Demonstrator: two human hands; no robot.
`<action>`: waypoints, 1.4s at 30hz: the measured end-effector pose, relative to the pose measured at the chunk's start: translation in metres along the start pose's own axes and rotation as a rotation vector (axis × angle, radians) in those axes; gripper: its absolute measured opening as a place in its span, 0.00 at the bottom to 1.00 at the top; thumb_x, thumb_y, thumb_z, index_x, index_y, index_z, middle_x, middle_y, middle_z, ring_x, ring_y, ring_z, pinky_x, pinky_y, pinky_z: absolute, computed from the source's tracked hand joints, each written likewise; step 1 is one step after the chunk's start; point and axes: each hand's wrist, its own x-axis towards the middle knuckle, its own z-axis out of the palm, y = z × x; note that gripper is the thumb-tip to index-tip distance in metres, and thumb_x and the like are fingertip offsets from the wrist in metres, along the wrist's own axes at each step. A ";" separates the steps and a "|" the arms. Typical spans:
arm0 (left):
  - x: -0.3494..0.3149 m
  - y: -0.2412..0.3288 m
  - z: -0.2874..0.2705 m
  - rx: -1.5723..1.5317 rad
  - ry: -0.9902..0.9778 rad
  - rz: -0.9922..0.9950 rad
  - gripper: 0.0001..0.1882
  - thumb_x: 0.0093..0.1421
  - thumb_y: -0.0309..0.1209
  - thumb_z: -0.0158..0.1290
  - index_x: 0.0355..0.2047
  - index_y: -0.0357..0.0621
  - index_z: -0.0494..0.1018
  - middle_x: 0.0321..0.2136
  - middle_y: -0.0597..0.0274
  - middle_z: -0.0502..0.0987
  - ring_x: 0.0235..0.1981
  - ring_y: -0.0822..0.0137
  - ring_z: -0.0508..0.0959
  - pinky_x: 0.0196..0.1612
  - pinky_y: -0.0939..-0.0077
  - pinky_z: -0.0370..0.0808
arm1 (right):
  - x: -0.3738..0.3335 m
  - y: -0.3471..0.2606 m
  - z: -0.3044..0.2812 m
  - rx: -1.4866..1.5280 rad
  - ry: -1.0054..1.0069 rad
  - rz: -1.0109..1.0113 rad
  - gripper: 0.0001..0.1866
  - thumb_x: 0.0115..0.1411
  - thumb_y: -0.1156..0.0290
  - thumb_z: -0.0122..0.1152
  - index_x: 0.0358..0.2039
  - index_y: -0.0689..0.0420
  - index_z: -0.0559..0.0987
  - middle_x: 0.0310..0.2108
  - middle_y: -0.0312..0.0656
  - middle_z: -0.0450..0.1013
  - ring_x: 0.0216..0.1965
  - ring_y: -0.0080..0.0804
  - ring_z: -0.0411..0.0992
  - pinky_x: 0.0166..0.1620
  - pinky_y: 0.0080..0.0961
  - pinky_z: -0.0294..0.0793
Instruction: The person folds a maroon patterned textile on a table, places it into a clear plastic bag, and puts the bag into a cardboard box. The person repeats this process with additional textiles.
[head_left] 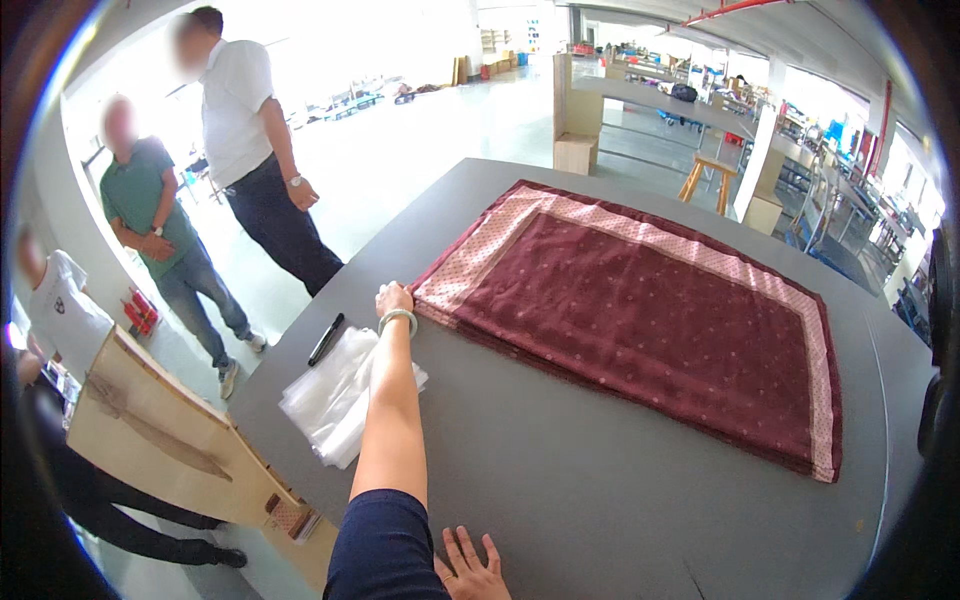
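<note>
Smoothing step: left hand (393,298) closed on near-left corner of folded maroon scarf (640,320) spread mid-table, right hand (470,570) open, flat on grey table (560,470), empty; next probably an even corner pull.

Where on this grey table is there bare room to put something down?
Bare grey tabletop runs between the folded maroon dotted cloth and the near edge, beside the right hand. It is crowded by the left hand, clear plastic bags and black marker.

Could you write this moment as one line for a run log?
left hand: on near corner of maroon cloth | right hand: flat on grey table | beside arm: clear plastic bags, black marker
</note>
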 end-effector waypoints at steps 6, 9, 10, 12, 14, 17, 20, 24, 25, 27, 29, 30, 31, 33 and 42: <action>-0.002 0.009 -0.029 -0.210 0.115 0.107 0.10 0.63 0.35 0.60 0.43 0.47 0.80 0.39 0.53 0.85 0.41 0.56 0.85 0.47 0.62 0.81 | -0.001 -0.006 -0.005 0.091 -0.017 0.047 0.29 0.62 0.60 0.62 0.62 0.55 0.74 0.71 0.58 0.58 0.74 0.57 0.51 0.72 0.66 0.43; 0.024 -0.034 -0.066 -0.559 0.207 0.141 0.08 0.64 0.26 0.59 0.43 0.44 0.78 0.34 0.54 0.84 0.33 0.65 0.86 0.38 0.73 0.85 | -0.004 -0.022 -0.017 0.125 -0.106 0.004 0.34 0.60 0.55 0.64 0.64 0.58 0.72 0.72 0.56 0.57 0.74 0.56 0.51 0.71 0.66 0.41; 0.020 -0.030 -0.070 -0.819 0.108 0.106 0.09 0.64 0.25 0.59 0.44 0.44 0.77 0.34 0.55 0.84 0.33 0.65 0.85 0.39 0.72 0.84 | -0.005 -0.018 -0.013 0.145 -0.070 -0.006 0.34 0.60 0.55 0.65 0.64 0.58 0.72 0.72 0.56 0.57 0.74 0.55 0.51 0.71 0.65 0.43; 0.005 -0.004 -0.081 -1.344 -0.132 0.031 0.10 0.64 0.23 0.57 0.46 0.44 0.76 0.33 0.56 0.83 0.33 0.64 0.85 0.39 0.71 0.84 | -0.005 -0.003 -0.004 0.162 0.015 -0.010 0.34 0.60 0.56 0.65 0.64 0.58 0.72 0.73 0.55 0.56 0.74 0.54 0.52 0.71 0.63 0.46; -0.011 -0.004 -0.114 -1.465 -0.252 0.092 0.11 0.67 0.22 0.56 0.50 0.41 0.75 0.35 0.56 0.82 0.35 0.65 0.85 0.41 0.72 0.86 | -0.004 0.022 -0.023 0.715 0.184 0.219 0.30 0.66 0.55 0.61 0.64 0.57 0.72 0.70 0.54 0.60 0.66 0.48 0.64 0.66 0.51 0.62; -0.053 -0.025 -0.177 -1.527 -0.292 0.166 0.12 0.68 0.23 0.55 0.51 0.36 0.75 0.40 0.54 0.82 0.37 0.66 0.84 0.46 0.76 0.83 | 0.015 0.110 -0.098 1.593 0.348 0.903 0.25 0.74 0.57 0.52 0.61 0.64 0.71 0.62 0.53 0.68 0.55 0.40 0.75 0.54 0.33 0.82; -0.097 -0.076 -0.229 -1.433 -0.301 0.292 0.15 0.69 0.26 0.54 0.54 0.35 0.75 0.42 0.58 0.82 0.44 0.69 0.83 0.49 0.81 0.80 | -0.013 0.221 -0.128 1.805 0.791 0.771 0.30 0.69 0.47 0.59 0.52 0.64 0.71 0.48 0.54 0.75 0.50 0.47 0.77 0.55 0.44 0.82; -0.172 -0.193 -0.296 -1.446 -0.217 0.224 0.18 0.72 0.27 0.51 0.60 0.37 0.72 0.50 0.57 0.80 0.51 0.70 0.79 0.54 0.80 0.76 | -0.056 0.314 -0.181 1.762 1.318 0.650 0.33 0.66 0.43 0.62 0.58 0.59 0.74 0.51 0.45 0.77 0.52 0.46 0.77 0.56 0.49 0.80; -0.177 -0.238 -0.310 -1.378 -0.106 0.243 0.19 0.72 0.27 0.51 0.61 0.37 0.71 0.53 0.57 0.79 0.52 0.70 0.78 0.55 0.80 0.76 | -0.078 0.339 -0.191 1.679 1.418 0.597 0.32 0.66 0.43 0.62 0.57 0.57 0.75 0.52 0.43 0.78 0.52 0.45 0.77 0.56 0.50 0.79; -0.206 -0.287 -0.334 -1.413 -0.145 0.209 0.19 0.72 0.26 0.50 0.62 0.37 0.71 0.58 0.59 0.76 0.54 0.70 0.77 0.58 0.78 0.74 | -0.130 0.389 -0.216 1.402 1.664 0.807 0.27 0.69 0.53 0.60 0.60 0.58 0.74 0.55 0.45 0.77 0.53 0.46 0.77 0.56 0.50 0.78; -0.238 -0.296 -0.337 -1.460 -0.084 0.118 0.19 0.72 0.25 0.49 0.62 0.37 0.71 0.58 0.59 0.76 0.54 0.69 0.77 0.60 0.76 0.74 | -0.218 0.451 -0.248 1.157 1.811 0.848 0.28 0.70 0.57 0.59 0.61 0.67 0.73 0.60 0.52 0.73 0.59 0.48 0.74 0.63 0.50 0.72; -0.252 -0.320 -0.352 -1.413 -0.067 0.097 0.19 0.72 0.25 0.50 0.62 0.37 0.71 0.57 0.60 0.76 0.54 0.70 0.77 0.59 0.76 0.74 | -0.238 0.459 -0.256 1.119 1.814 0.954 0.28 0.70 0.58 0.58 0.60 0.69 0.73 0.61 0.53 0.72 0.59 0.46 0.73 0.64 0.48 0.71; -0.260 -0.348 -0.369 -1.371 -0.045 0.078 0.19 0.71 0.25 0.50 0.62 0.36 0.71 0.57 0.60 0.76 0.54 0.70 0.77 0.59 0.76 0.74 | -0.256 0.465 -0.264 1.005 1.849 1.037 0.26 0.70 0.62 0.59 0.60 0.70 0.73 0.61 0.54 0.72 0.58 0.46 0.74 0.63 0.48 0.72; -0.273 -0.372 -0.368 -1.137 -0.061 0.107 0.19 0.71 0.26 0.50 0.61 0.34 0.71 0.57 0.59 0.75 0.55 0.68 0.76 0.60 0.75 0.73 | -0.305 0.473 -0.287 0.942 1.859 1.057 0.22 0.68 0.67 0.59 0.55 0.73 0.75 0.55 0.54 0.76 0.52 0.44 0.78 0.57 0.42 0.77; -0.323 -0.135 -0.376 0.163 0.531 0.976 0.05 0.58 0.23 0.60 0.35 0.38 0.78 0.46 0.53 0.77 0.52 0.50 0.75 0.54 0.57 0.73 | -0.319 0.352 -0.334 0.336 1.644 0.554 0.14 0.72 0.67 0.53 0.47 0.63 0.82 0.44 0.40 0.80 0.40 0.27 0.78 0.42 0.27 0.79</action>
